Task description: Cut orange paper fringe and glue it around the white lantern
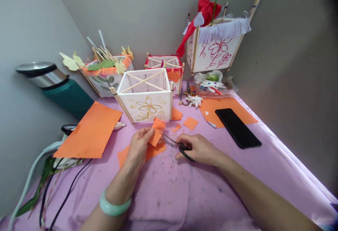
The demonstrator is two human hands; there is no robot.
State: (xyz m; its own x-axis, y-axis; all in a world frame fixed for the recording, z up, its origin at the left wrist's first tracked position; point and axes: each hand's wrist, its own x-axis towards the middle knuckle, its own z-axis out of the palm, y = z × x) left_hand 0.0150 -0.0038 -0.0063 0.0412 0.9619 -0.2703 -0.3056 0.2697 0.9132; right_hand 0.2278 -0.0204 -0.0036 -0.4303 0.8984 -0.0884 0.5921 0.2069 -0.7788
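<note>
We find the right hand gripping scissors at four o'clock from the fringed orange paper, pinched by the left hand and, we judge, light, tearable, best held by its uncut edge.

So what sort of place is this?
Probably a craft corner: the right hand holds scissors, the left hand fringed orange paper, and a flower-decorated white box stands on the table.

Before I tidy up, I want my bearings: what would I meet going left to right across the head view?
Teal bottle with a metal lid → pale green bangle → left hand → fringed orange paper → right hand, holding black-handled scissors → black smartphone.
</note>
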